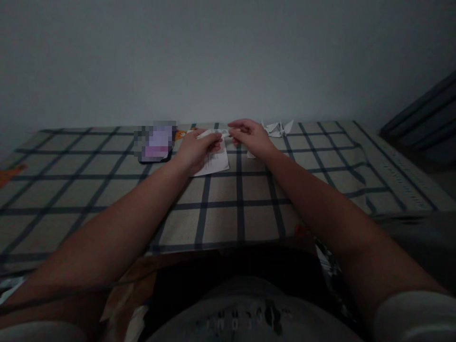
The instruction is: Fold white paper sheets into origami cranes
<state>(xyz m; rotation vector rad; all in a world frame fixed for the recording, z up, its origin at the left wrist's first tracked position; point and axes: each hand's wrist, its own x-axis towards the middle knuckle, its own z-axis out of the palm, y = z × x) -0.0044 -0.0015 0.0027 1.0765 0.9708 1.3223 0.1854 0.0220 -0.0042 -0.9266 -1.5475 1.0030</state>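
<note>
Near the far side of the table, my left hand [195, 151] pinches a small white folded paper [225, 133] between thumb and fingers. My right hand [253, 137] comes in from the other side, its thumb and fingertips closed on the right end of the same paper. The paper's exact folds are too small and dim to make out. A white printed sheet [218, 163] lies under my left hand, partly covered by it. Just past my right hand sits folded white paper with pointed tips [280, 128], like an origami crane.
A phone [156, 142] with a blurred, lit screen lies left of my hands. An orange patterned item [181, 135] shows beside it. The checked tablecloth [221, 223] reaches the pale wall [228, 61]. Dark striped fabric [423, 118] stands at the right.
</note>
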